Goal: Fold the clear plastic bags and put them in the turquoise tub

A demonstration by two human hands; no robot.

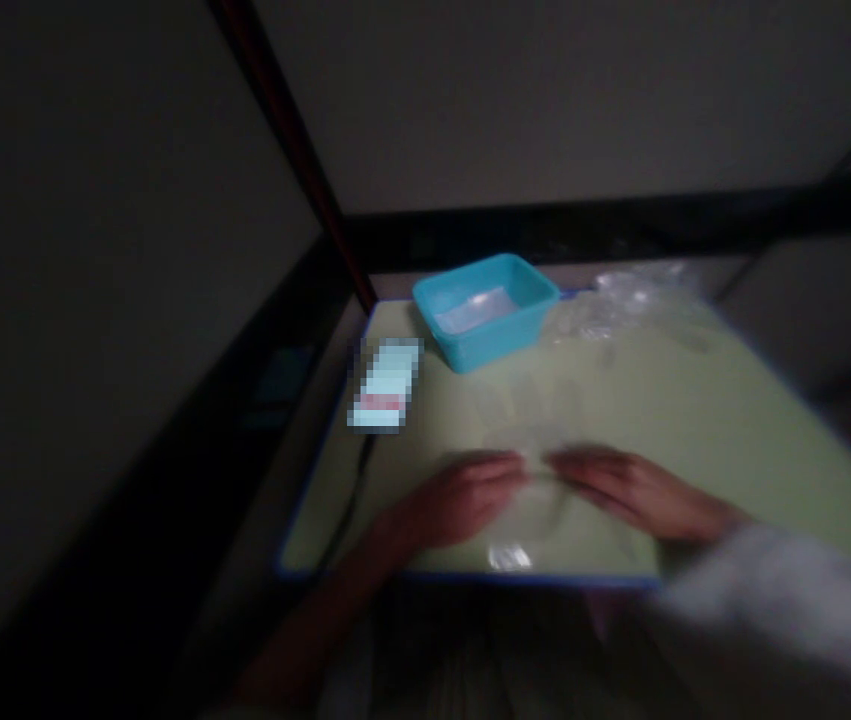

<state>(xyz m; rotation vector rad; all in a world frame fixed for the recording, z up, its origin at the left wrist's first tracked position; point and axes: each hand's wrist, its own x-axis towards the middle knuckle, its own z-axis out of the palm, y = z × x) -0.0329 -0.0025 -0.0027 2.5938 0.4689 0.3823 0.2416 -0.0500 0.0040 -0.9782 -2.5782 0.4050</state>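
Observation:
At the front of the table, my left hand lies with its fingers together, tips on a thin clear plastic piece. From the other side my right hand pinches the same plastic, its fingertips a short gap from the left ones. Both hands are a little blurred, and the thumbs are mostly hidden. The plastic looks like a bag or film, though its exact kind is too dim to make out. A bright shiny patch shows at its near end, close to the table edge.
A light blue plastic basket with whitish, shiny contents stands at the back. Crumpled clear plastic lies behind to the right. A phone with a blurred-out screen and a dark cable are on the left. The yellowish table has a blue edge; walls surround it.

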